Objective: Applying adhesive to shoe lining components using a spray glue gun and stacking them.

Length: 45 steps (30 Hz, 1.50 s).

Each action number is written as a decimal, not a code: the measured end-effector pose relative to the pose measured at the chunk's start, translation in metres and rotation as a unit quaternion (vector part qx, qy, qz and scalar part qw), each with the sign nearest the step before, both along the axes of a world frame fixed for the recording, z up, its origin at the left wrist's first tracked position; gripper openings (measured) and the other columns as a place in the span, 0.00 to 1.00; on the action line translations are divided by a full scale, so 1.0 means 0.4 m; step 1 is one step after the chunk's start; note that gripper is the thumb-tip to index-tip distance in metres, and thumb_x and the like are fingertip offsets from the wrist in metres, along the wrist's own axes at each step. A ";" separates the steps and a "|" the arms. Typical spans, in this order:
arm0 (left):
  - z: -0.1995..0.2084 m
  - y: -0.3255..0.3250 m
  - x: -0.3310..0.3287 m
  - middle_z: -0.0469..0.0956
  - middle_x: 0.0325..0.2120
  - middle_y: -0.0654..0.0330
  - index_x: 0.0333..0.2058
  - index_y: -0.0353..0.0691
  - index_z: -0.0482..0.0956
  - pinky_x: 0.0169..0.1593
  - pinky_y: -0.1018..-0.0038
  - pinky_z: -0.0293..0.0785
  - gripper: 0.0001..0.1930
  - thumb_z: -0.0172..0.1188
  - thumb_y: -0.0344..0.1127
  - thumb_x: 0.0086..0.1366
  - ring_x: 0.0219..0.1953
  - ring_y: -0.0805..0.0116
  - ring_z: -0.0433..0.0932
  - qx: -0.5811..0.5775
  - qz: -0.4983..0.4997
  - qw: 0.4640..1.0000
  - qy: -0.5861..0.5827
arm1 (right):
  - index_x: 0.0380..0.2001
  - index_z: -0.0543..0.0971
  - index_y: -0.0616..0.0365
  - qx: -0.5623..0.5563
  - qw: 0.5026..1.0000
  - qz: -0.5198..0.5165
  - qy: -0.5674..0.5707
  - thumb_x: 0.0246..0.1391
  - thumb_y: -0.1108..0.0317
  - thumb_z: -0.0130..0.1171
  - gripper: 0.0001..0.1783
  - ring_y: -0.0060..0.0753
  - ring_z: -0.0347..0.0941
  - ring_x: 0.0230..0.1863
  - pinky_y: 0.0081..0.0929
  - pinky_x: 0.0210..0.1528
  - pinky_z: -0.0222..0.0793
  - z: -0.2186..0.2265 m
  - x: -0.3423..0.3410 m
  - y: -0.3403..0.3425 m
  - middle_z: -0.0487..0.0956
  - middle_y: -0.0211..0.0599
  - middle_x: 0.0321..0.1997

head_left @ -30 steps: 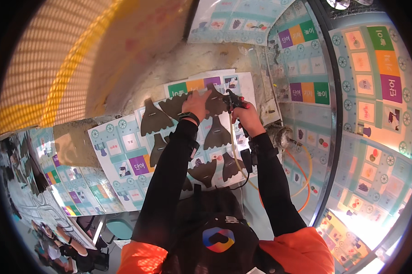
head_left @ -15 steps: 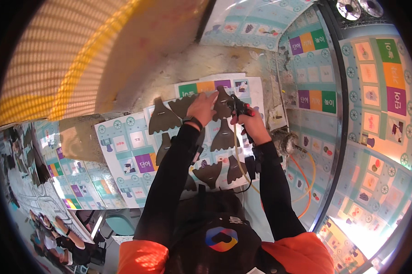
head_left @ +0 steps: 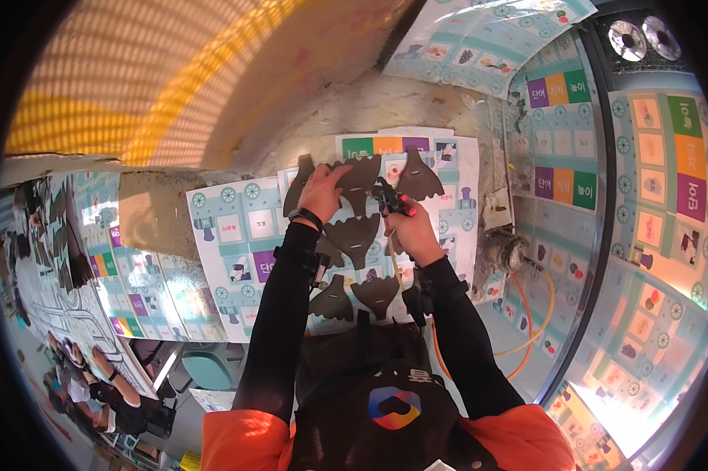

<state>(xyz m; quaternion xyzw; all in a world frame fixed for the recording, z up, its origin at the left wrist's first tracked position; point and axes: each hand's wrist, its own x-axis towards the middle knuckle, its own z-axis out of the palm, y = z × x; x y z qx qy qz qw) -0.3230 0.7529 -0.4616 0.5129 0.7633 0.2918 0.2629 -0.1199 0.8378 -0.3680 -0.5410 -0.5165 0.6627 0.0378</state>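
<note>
Several dark brown, flared flat pieces lie in rows on printed sheets point(head_left: 228, 208) in front of me. My left hand point(head_left: 320, 192) has its fingers spread and touches the upper middle flat piece point(head_left: 359, 182). Next to it, at the upper left, is another such piece point(head_left: 296, 187). My right hand point(head_left: 414, 234) is closed round a small black spray gun point(head_left: 393, 199) with a red part and a thin hose, its front pointing toward the middle pieces. A third piece point(head_left: 419, 177) lies beyond the spray gun to the right. Closer to me are more pieces point(head_left: 376, 293), partly hidden by my arms.
A yellow and beige ribbed surface point(head_left: 166, 86) rises at the upper left. Printed sheets point(head_left: 562, 133) cover the right side, along a dark metal bar point(head_left: 597, 235). Orange and yellow hoses point(head_left: 519, 322) curve at the right. Another person point(head_left: 118, 400) is at the lower left.
My right hand has brought the spray gun left, away from the upper right piece toward the middle. My left hand has also shifted left over the pieces. The whole view has turned slightly.
</note>
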 end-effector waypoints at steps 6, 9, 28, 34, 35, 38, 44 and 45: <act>-0.009 -0.011 -0.002 0.69 0.39 0.54 0.58 0.55 0.76 0.48 0.59 0.73 0.30 0.62 0.22 0.57 0.44 0.50 0.74 0.004 0.000 1.000 -0.003 | 0.41 0.78 0.65 -0.032 0.999 0.028 0.000 0.52 0.67 0.57 0.15 0.27 0.76 0.25 0.28 0.31 0.69 0.006 -0.018 -0.016 0.77 0.35 0.22; -0.010 -0.010 -0.004 0.69 0.39 0.54 0.58 0.55 0.76 0.48 0.59 0.73 0.30 0.62 0.22 0.57 0.44 0.51 0.74 0.010 0.001 1.000 -0.004 | 0.42 0.78 0.65 -0.019 0.999 0.034 -0.014 0.53 0.67 0.58 0.16 0.26 0.76 0.24 0.27 0.29 0.68 0.008 0.005 -0.013 0.77 0.35 0.22; 0.056 -0.135 -0.205 0.70 0.46 0.53 0.61 0.61 0.71 0.55 0.60 0.74 0.39 0.70 0.23 0.50 0.53 0.52 0.74 -0.127 -0.015 0.992 0.013 | 0.38 0.76 0.60 0.052 0.994 0.052 0.075 0.50 0.74 0.51 0.10 0.22 0.76 0.28 0.20 0.18 0.65 0.004 -0.193 -0.103 0.79 0.31 0.27; 0.047 -0.140 -0.204 0.70 0.46 0.54 0.62 0.62 0.70 0.57 0.60 0.74 0.40 0.70 0.23 0.50 0.54 0.51 0.73 -0.123 -0.004 0.992 0.018 | 0.47 0.78 0.64 -0.020 0.999 0.028 0.038 0.55 0.68 0.57 0.17 0.26 0.75 0.24 0.27 0.29 0.71 -0.010 -0.238 -0.100 0.78 0.34 0.25; 0.046 -0.140 -0.204 0.70 0.46 0.54 0.62 0.62 0.70 0.57 0.60 0.74 0.40 0.70 0.22 0.50 0.54 0.51 0.73 -0.119 -0.003 0.993 0.018 | 0.47 0.78 0.64 -0.021 0.999 0.029 0.037 0.55 0.68 0.57 0.17 0.26 0.75 0.24 0.27 0.29 0.71 -0.002 -0.241 -0.100 0.78 0.34 0.25; 0.039 -0.149 -0.207 0.70 0.46 0.54 0.62 0.63 0.70 0.57 0.60 0.74 0.41 0.70 0.22 0.50 0.54 0.51 0.73 -0.116 -0.004 0.993 0.019 | 0.47 0.78 0.63 -0.040 0.997 0.066 0.022 0.56 0.69 0.57 0.16 0.25 0.74 0.23 0.25 0.28 0.71 0.010 -0.240 -0.107 0.76 0.32 0.24; 0.020 -0.158 -0.163 0.72 0.47 0.51 0.59 0.49 0.70 0.54 0.59 0.74 0.37 0.72 0.25 0.48 0.53 0.48 0.73 -0.049 0.052 0.995 0.068 | 0.47 0.78 0.64 -0.012 0.999 0.035 0.031 0.57 0.68 0.57 0.17 0.26 0.75 0.25 0.27 0.30 0.71 0.007 -0.202 -0.097 0.78 0.35 0.27; 0.023 -0.156 -0.152 0.73 0.47 0.49 0.56 0.42 0.70 0.53 0.60 0.73 0.36 0.74 0.27 0.47 0.53 0.48 0.73 -0.013 0.103 0.990 0.091 | 0.48 0.77 0.64 -0.006 0.998 0.056 0.028 0.57 0.66 0.58 0.18 0.29 0.75 0.26 0.28 0.32 0.71 0.009 -0.204 -0.102 0.78 0.37 0.28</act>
